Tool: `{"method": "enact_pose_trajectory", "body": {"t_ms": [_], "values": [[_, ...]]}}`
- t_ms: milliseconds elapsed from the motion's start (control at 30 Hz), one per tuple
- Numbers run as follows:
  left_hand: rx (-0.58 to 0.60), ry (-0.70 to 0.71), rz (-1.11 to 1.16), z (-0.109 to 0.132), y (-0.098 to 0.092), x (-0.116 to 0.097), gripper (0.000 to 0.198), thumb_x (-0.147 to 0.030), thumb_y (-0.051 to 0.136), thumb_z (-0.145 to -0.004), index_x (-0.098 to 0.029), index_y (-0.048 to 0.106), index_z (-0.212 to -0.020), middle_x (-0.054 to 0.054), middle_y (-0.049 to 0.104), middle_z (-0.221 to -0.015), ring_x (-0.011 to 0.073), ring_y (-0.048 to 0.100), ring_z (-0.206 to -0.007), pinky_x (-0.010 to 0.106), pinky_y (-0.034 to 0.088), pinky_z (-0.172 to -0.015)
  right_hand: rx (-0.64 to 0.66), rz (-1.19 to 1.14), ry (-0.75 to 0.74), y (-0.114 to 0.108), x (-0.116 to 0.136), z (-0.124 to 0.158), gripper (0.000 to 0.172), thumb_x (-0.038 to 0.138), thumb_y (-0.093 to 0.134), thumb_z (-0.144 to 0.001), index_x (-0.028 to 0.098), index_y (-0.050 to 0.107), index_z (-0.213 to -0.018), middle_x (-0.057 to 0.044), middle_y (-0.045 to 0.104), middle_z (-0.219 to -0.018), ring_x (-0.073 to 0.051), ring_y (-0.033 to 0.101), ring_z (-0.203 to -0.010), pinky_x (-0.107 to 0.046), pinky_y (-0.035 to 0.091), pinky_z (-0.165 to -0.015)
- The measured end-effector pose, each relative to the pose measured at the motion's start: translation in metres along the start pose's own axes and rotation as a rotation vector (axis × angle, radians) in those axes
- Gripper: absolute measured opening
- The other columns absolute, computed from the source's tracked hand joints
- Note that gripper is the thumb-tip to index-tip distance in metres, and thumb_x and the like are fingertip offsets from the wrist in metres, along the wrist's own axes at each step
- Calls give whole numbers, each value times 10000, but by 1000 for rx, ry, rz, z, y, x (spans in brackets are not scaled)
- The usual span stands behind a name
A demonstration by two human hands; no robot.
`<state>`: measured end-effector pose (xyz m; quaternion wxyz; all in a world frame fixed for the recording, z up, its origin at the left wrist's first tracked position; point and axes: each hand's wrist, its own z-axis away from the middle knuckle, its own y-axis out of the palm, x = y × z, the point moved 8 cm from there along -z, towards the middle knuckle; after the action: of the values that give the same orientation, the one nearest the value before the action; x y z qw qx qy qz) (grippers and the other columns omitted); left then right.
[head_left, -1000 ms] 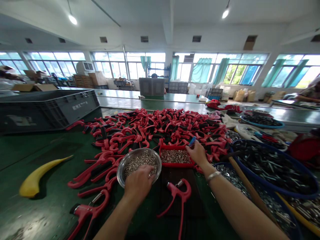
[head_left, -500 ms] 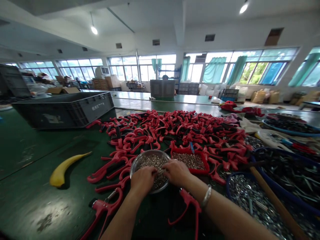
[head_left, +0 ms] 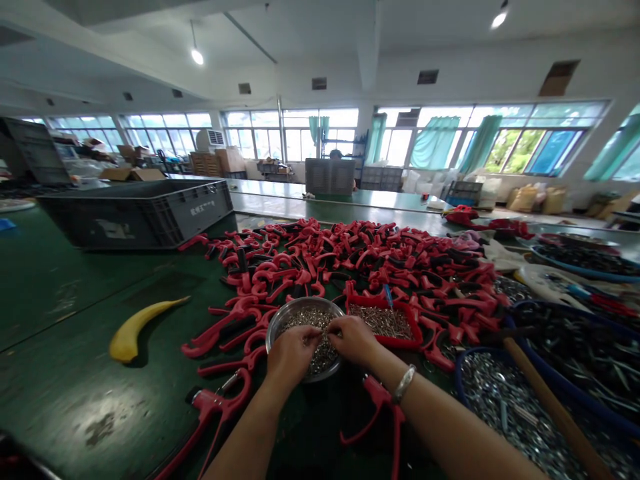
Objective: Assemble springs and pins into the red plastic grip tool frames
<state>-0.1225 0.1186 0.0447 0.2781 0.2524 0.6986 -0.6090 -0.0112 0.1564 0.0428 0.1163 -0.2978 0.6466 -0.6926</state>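
Left hand (head_left: 293, 357) and right hand (head_left: 353, 339) curled almost shut in the small metal bits (head_left: 323, 360) inside the steel bowl (head_left: 300, 303), any hold too small to tell, best done low over the bowl so no bits drop on the green surface (head_left: 75, 400).

The only lettering in view is a short row of white characters (head_left: 201, 211) on the long side of the dark grey plastic crate (head_left: 135, 217), near its right end; they look like Chinese characters but are too blurred to read. A pale patch, perhaps a label (head_left: 115, 229), sits further left on the same side, with nothing legible on it. No other text, brand or number can be read.
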Motion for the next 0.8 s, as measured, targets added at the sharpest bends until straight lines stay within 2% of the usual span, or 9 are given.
{"method": "enact_pose_trajectory", "body": {"t_ms": [333, 433, 600, 800], "values": [[-17, 4, 37, 3, 1, -2, 229, -374, 500, -778, -229, 663, -847, -1, 685, -840, 179, 616, -809, 253, 441, -712, -101, -179, 22, -5, -6, 1, 191, 320, 516, -854, 146, 589, -882, -22, 614, -889, -150, 584, -804, -358, 475, -736], [-23, 4, 28, 3, 1, -3, 220, -370, 496, -781, -240, 661, -844, -8, 684, -845, 179, 615, -809, 254, 437, -705, -107, -252, 13, -4, -7, 2, 188, 321, 528, -847, 145, 594, -843, -14, 617, -854, -144, 586, -781, -348, 478, -723], [-26, 15, 24, 3, 1, -3, 223, -376, 497, -782, -239, 662, -843, -2, 682, -836, 179, 614, -797, 254, 434, -700, -116, -413, -27, -1, -10, 2, 188, 314, 567, -822, 139, 603, -884, 2, 624, -794, -135, 597, -720, -328, 492, -677], [-19, 56, 39, 6, 4, -8, 208, -354, 505, -782, -237, 664, -848, -1, 680, -855, 176, 609, -821, 259, 430, -729, -109, -597, -39, 3, -17, 3, 164, 290, 585, -812, 127, 602, -800, 13, 626, -751, -122, 604, -687, -308, 502, -656]]}}
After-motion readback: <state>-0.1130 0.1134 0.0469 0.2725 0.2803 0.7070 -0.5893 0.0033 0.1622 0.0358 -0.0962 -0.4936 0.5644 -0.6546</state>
